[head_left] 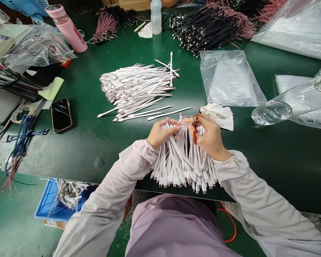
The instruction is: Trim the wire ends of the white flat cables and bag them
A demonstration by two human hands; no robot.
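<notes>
My left hand (pixel 160 132) is closed round the upper end of a thick bundle of short white flat cables (pixel 182 165) that fans out toward me over the green table's (pixel 96 142) near edge. My right hand (pixel 207 137) is closed on a small orange-handled cutter (pixel 195 127) at the bundle's stripped wire tips. Both hands touch the bundle. A bigger heap of the same white cables (pixel 136 87) lies just beyond the hands.
A phone (pixel 61 115) lies at left, a pink bottle (pixel 66 28) at far left. Black cables (pixel 208 28) are piled at the back. Clear plastic bags (pixel 230 78), a white cloth (pixel 219 115) and a lying clear bottle (pixel 291 101) sit right. A blue crate (pixel 50 201) stands below.
</notes>
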